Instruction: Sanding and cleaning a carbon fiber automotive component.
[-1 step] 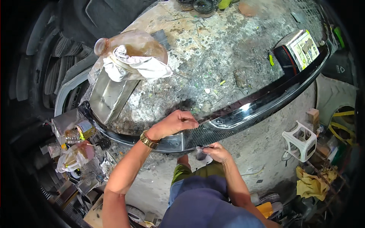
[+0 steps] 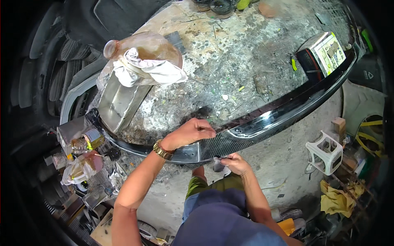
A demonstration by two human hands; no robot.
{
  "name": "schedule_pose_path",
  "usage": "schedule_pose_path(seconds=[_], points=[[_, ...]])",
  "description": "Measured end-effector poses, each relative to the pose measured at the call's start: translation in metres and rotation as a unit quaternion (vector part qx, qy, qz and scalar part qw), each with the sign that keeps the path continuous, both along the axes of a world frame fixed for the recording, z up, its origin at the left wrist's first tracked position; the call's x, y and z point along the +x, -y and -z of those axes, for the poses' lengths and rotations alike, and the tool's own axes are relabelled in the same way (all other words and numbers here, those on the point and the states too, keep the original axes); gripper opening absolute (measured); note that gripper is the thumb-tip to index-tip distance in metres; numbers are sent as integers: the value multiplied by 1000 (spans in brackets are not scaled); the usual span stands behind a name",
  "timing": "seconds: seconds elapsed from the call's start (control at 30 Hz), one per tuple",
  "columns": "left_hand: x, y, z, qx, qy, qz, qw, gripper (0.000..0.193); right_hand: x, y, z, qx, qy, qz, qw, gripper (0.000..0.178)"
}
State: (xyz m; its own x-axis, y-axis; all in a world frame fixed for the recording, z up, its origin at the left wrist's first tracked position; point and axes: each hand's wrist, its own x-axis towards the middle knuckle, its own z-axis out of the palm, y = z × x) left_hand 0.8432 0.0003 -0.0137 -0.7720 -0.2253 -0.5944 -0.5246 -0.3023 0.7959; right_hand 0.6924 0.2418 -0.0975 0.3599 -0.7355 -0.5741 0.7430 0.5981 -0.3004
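A long, curved, glossy black carbon-fibre bumper lip (image 2: 266, 123) spans the picture in front of me, its weave showing in the middle. My left hand (image 2: 193, 132), with a gold watch at the wrist, lies across its middle with the fingers closed at the far edge. The left fingertips are partly hidden. At the near edge, just right of the middle, my right hand (image 2: 238, 164) is closed with thumb and fingers pinching a small greyish sheet (image 2: 218, 165). That sheet touches or nearly touches the lip's lower edge; I cannot tell which.
Beyond the lip is a stained worktable (image 2: 197, 61). On it are a big-bellied bottle (image 2: 152, 47) with a white cloth (image 2: 158, 72), a metal tray (image 2: 117, 100) and a box (image 2: 328, 53). A white stool (image 2: 326, 151) stands right; clutter and a bottle (image 2: 80, 145) lie left.
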Motion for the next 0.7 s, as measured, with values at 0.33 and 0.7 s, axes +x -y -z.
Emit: schedule_pose_path(seconds=[0.33, 0.7], points=[[5, -11, 19, -64, -40, -27, 997, 18, -14, -18, -11, 28, -96, 18, 995, 47], [14, -8, 24, -94, -13, -28, 995, 29, -55, -53, -54, 34, -201, -60, 977, 57]])
